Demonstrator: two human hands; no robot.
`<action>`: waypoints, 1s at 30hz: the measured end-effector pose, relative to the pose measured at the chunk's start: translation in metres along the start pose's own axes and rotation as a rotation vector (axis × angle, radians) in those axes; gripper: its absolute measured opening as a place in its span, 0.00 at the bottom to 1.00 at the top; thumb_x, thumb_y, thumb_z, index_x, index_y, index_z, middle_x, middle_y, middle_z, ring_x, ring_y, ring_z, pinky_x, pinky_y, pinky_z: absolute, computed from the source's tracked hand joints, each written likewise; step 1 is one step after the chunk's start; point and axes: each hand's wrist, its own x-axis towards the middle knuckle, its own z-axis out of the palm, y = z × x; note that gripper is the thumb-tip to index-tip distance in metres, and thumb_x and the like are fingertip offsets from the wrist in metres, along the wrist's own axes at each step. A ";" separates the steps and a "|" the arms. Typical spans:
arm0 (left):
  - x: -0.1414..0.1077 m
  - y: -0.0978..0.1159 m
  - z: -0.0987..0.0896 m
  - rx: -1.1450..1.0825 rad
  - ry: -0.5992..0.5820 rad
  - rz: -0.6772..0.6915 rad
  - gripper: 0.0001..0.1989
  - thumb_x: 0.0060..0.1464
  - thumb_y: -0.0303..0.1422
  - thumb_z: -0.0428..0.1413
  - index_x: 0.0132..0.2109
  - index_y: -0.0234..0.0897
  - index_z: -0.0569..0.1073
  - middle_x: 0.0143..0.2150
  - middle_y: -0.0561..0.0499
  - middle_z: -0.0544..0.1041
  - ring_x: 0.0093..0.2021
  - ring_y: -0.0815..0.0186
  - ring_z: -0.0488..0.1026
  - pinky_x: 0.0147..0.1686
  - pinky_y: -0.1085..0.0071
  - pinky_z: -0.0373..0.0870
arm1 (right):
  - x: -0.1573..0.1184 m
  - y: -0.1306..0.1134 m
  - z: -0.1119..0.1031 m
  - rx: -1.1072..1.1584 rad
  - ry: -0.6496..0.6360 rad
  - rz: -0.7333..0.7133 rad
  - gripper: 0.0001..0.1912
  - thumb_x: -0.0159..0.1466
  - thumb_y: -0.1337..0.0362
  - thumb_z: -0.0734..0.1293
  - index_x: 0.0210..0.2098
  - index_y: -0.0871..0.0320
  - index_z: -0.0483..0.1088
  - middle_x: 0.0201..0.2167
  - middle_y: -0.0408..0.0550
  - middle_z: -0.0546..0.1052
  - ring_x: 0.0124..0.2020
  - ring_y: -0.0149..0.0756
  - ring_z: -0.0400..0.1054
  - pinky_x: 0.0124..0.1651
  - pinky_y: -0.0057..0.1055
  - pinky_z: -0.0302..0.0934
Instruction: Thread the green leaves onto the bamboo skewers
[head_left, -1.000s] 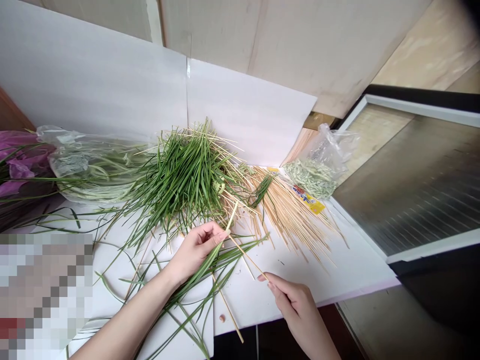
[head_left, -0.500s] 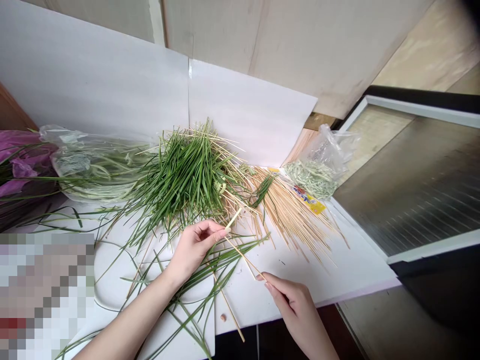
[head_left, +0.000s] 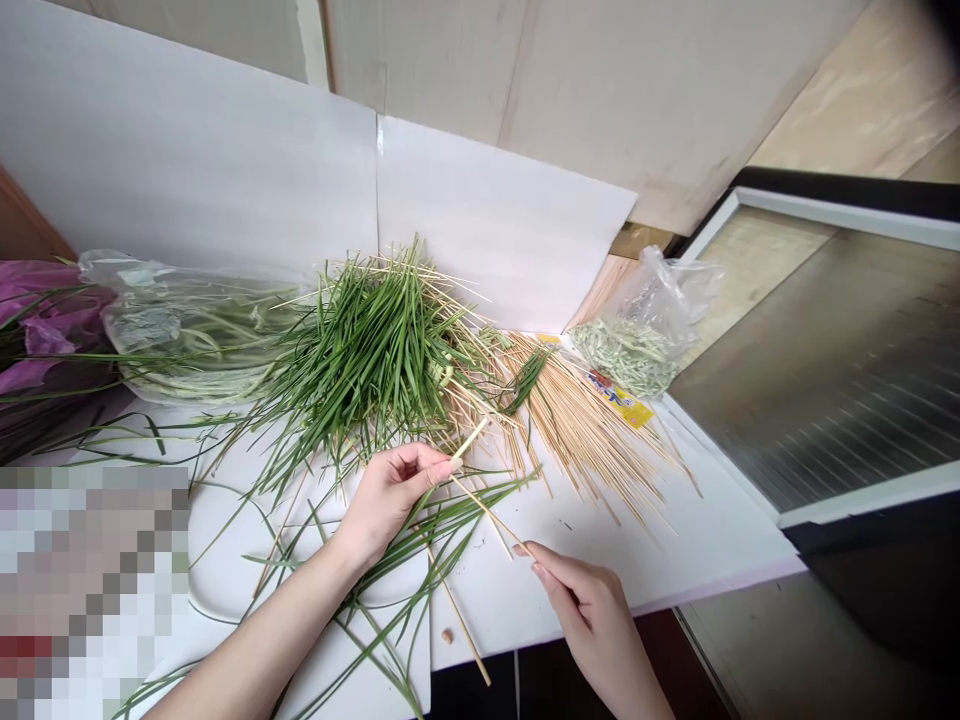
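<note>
Tiny shift from the half-second-earlier view: the upper tip of the bamboo skewer (head_left: 480, 436) has swung a touch to the right, and the right hand (head_left: 592, 620) has eased along with it. Now the wide picture! A white surface (head_left: 637, 570) carries everything, backed by a white panel (head_left: 510, 220). Landmark of the scene is the big heap of green blades (head_left: 382, 360), with loose skewers mixed through it. Right of that heap lies a fan of loose skewers (head_left: 585, 440), and farther right sits a plastic bag of pale chopped greens (head_left: 637, 340). Left of the heap, a larger plastic bag of pale-stemmed greens (head_left: 202, 335) lies against it, with purple wrapping (head_left: 45, 330) beyond. Just in front of the heap, stray blades (head_left: 442, 540) sprawl across the surface, and that's where the action is!

The left hand (head_left: 394, 500) is curled, its fingers bent toward the palm, fingertips right at the skewer, though whether they're gripping it I can't tell. The right hand has thumb and forefinger closed on the skewer's lower end, so that one thin stick spans the gap between the hands, tilted across the loose blades. My read: this is the step of working a single skewer by hand, apart from the heap, and the next move calls for a steady pinch at that lower end. Down at the smallest scale, a brown crumb (head_left: 448, 635) sits near the surface's front edge.
</note>
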 end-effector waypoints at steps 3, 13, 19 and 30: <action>0.000 0.001 0.001 -0.007 0.005 0.017 0.13 0.44 0.39 0.68 0.28 0.33 0.77 0.29 0.52 0.76 0.31 0.71 0.68 0.34 0.76 0.64 | 0.000 -0.002 0.002 0.080 -0.024 0.051 0.19 0.73 0.56 0.57 0.45 0.59 0.77 0.22 0.41 0.60 0.22 0.32 0.51 0.24 0.28 0.49; -0.003 0.002 0.004 0.002 0.020 0.046 0.11 0.47 0.38 0.67 0.33 0.34 0.79 0.27 0.54 0.73 0.29 0.72 0.66 0.32 0.77 0.63 | 0.001 -0.002 0.013 0.171 -0.050 0.111 0.18 0.73 0.56 0.58 0.46 0.58 0.75 0.21 0.36 0.47 0.21 0.29 0.41 0.24 0.29 0.37; -0.005 0.003 0.005 -0.035 0.013 -0.030 0.13 0.47 0.39 0.67 0.33 0.34 0.78 0.29 0.53 0.74 0.29 0.73 0.66 0.30 0.77 0.62 | 0.003 -0.006 0.011 0.154 0.060 0.106 0.17 0.71 0.55 0.59 0.43 0.57 0.77 0.19 0.37 0.53 0.20 0.30 0.50 0.25 0.28 0.46; -0.005 0.003 0.008 -0.127 0.064 -0.034 0.12 0.44 0.38 0.69 0.34 0.35 0.80 0.31 0.51 0.77 0.29 0.72 0.69 0.31 0.77 0.67 | 0.005 -0.013 0.014 0.127 0.056 0.057 0.18 0.71 0.55 0.59 0.40 0.58 0.77 0.18 0.38 0.55 0.19 0.30 0.53 0.23 0.26 0.51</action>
